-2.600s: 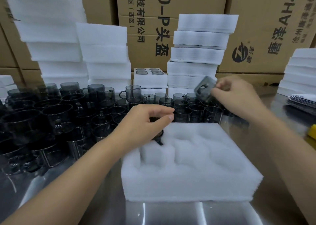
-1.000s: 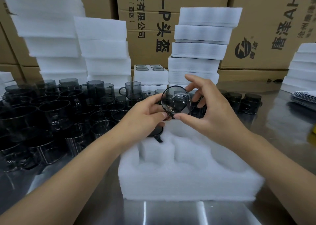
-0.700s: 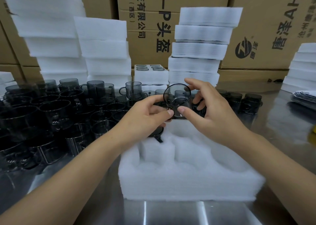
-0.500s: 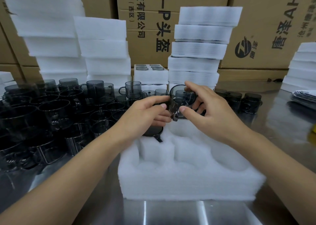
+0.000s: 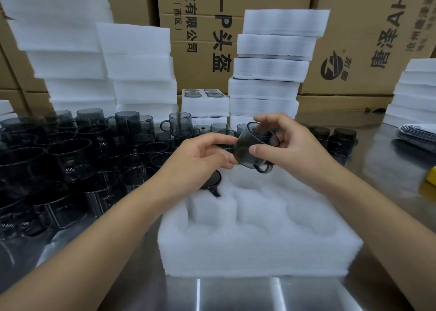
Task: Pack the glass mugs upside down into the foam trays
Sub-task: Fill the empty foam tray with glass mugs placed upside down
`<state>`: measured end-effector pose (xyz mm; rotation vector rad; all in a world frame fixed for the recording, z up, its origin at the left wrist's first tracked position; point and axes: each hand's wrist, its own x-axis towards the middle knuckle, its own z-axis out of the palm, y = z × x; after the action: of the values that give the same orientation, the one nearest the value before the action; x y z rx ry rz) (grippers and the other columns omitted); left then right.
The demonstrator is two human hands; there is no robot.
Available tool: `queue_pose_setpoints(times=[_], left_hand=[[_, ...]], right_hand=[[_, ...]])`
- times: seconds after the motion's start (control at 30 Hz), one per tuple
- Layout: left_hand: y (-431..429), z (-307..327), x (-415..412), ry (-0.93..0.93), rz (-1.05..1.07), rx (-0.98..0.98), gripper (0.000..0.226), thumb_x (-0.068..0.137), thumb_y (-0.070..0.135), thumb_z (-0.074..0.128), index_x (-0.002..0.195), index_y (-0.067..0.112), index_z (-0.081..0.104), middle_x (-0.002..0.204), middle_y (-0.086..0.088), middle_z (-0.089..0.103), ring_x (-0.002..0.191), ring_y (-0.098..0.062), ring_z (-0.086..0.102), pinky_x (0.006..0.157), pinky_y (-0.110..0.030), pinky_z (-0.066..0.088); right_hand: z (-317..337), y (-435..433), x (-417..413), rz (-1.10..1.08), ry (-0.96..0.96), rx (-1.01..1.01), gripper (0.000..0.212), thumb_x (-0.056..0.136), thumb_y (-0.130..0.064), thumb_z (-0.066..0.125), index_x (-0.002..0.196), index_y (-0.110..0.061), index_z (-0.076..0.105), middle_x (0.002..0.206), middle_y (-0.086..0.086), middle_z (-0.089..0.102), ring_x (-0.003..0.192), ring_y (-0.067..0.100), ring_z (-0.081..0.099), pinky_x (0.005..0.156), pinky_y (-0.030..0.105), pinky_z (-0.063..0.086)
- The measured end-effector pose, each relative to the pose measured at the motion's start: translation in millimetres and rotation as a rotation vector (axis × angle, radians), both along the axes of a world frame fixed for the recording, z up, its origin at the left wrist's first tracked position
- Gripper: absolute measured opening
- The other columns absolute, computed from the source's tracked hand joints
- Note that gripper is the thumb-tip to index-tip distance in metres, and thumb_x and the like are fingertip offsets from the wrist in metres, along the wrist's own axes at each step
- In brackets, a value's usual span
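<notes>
A smoky glass mug [image 5: 247, 149] is held tilted on its side above the far edge of the white foam tray [image 5: 254, 247]. My right hand [image 5: 295, 150] grips it, thumb on the near wall and fingers over the top. My left hand [image 5: 200, 154] touches the mug's left side with its fingertips. The mug's handle points down toward the tray. One mug [image 5: 212, 180] sits upside down in the tray's far-left pocket, partly hidden by my left hand. The tray's other pockets hold nothing.
Several loose grey mugs [image 5: 70, 159] crowd the steel table [image 5: 236, 294] to the left, and a few more [image 5: 339, 138] stand at the right. Stacks of foam trays [image 5: 273, 62] and cardboard boxes [image 5: 368, 39] line the back. A packed tray [image 5: 205, 102] sits behind.
The mug has turned from mouth facing me to lying on its side, handle down. Both hands have lowered slightly toward the tray.
</notes>
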<state>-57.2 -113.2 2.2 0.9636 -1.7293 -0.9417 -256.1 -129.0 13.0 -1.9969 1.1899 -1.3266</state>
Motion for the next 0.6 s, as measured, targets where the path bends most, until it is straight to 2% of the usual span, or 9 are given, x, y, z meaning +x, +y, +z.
queue_pose_setpoints(times=[0.07, 0.13, 0.27, 0.43, 0.53, 0.6], left_hand=[[-1.5, -1.4, -1.8, 0.0, 0.061, -0.014, 0.023, 0.08, 0.018, 0.063, 0.099, 0.03, 0.067, 0.09, 0.0, 0.075, 0.093, -0.016, 0.069, 0.098, -0.035, 0.047], [-3.2, -3.0, -2.3, -0.005, 0.101, -0.022, 0.022, 0.088, 0.011, 0.063, 0.098, 0.03, 0.067, 0.092, 0.003, 0.075, 0.095, -0.012, 0.068, 0.099, -0.034, 0.047], [-6.1, -4.7, -1.0, -0.057, 0.135, -0.038, 0.024, 0.09, 0.011, 0.061, 0.095, 0.034, 0.067, 0.094, 0.012, 0.073, 0.093, 0.0, 0.066, 0.084, -0.012, 0.047], [-9.0, -6.8, 0.1, -0.115, 0.142, -0.011, 0.019, 0.09, 0.02, 0.063, 0.102, 0.034, 0.067, 0.092, 0.018, 0.073, 0.092, 0.006, 0.065, 0.078, -0.008, 0.046], [-9.2, -8.0, -0.5, -0.151, 0.144, -0.008, 0.017, 0.088, 0.024, 0.064, 0.103, 0.033, 0.067, 0.091, 0.017, 0.072, 0.088, 0.008, 0.064, 0.069, -0.001, 0.043], [-9.5, -8.5, -0.5, -0.182, 0.152, -0.002, 0.016, 0.088, 0.031, 0.064, 0.103, 0.035, 0.067, 0.093, 0.017, 0.072, 0.089, 0.007, 0.064, 0.071, -0.005, 0.044]], right_hand=[[2.9, 1.5, -3.3, 0.059, 0.054, 0.028, 0.046, 0.076, -0.022, 0.074, 0.107, -0.048, 0.053, 0.107, -0.019, 0.06, 0.06, -0.001, 0.044, 0.063, 0.017, 0.042], [5.1, 2.9, -5.4, 0.11, 0.121, 0.062, 0.05, 0.076, -0.02, 0.074, 0.111, -0.049, 0.053, 0.107, -0.02, 0.061, 0.061, -0.002, 0.045, 0.062, 0.013, 0.041], [4.3, 6.6, -3.0, 0.148, 0.244, 0.109, 0.059, 0.075, -0.019, 0.075, 0.125, -0.043, 0.053, 0.108, -0.02, 0.06, 0.067, -0.009, 0.053, 0.062, 0.008, 0.04], [3.7, 10.7, 3.1, 0.1, 0.361, 0.057, 0.062, 0.074, -0.025, 0.07, 0.132, -0.036, 0.052, 0.111, -0.023, 0.054, 0.075, -0.022, 0.048, 0.067, 0.001, 0.035], [4.6, 13.1, 3.2, 0.11, 0.406, 0.04, 0.061, 0.074, -0.021, 0.072, 0.131, -0.033, 0.054, 0.107, -0.023, 0.051, 0.078, -0.021, 0.048, 0.071, 0.001, 0.034], [5.8, 13.1, 1.8, 0.132, 0.418, 0.076, 0.061, 0.075, -0.022, 0.072, 0.132, -0.035, 0.053, 0.107, -0.023, 0.05, 0.078, -0.018, 0.049, 0.07, 0.002, 0.034]])
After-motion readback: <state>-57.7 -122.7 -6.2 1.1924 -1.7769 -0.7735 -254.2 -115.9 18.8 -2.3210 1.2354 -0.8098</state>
